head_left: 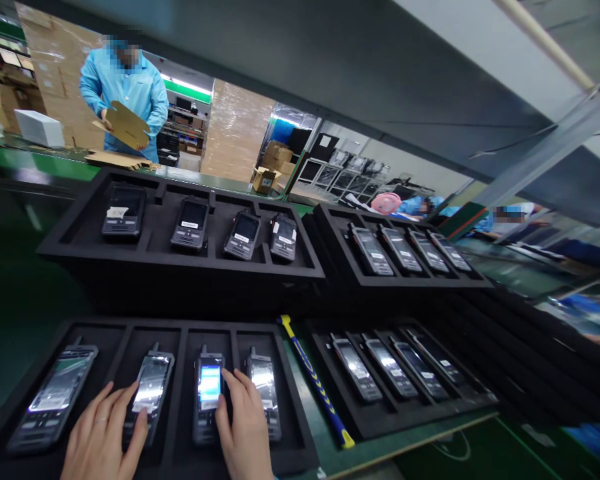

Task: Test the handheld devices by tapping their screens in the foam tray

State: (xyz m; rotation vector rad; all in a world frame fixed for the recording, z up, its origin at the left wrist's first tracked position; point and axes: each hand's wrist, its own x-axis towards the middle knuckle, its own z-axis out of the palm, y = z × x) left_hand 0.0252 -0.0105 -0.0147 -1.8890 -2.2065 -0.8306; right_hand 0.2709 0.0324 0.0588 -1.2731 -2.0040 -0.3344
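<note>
My left hand [105, 437], fingers spread, lies over the left edge of a handheld radio [153, 387] with a short antenna. Its thumb rests on the front of that radio. My right hand [245, 423] is open too, its index finger and thumb at the right edge of a radio with a lit blue-white screen [210, 387]. Both radios lie in slots of a black foam tray [177, 360]. A radio [55, 393] sits at the tray's left end. Another radio [265, 380] at its right end is partly covered by my right hand.
A blue-and-yellow rod [315, 383] lies between the near tray and a right-hand tray of radios [380, 417]. Two raised foam trays [180, 260] [415, 277] hold more radios behind. Across the bench a person in blue [130, 87] holds cardboard [127, 125]. A grey shelf [330, 67] hangs overhead.
</note>
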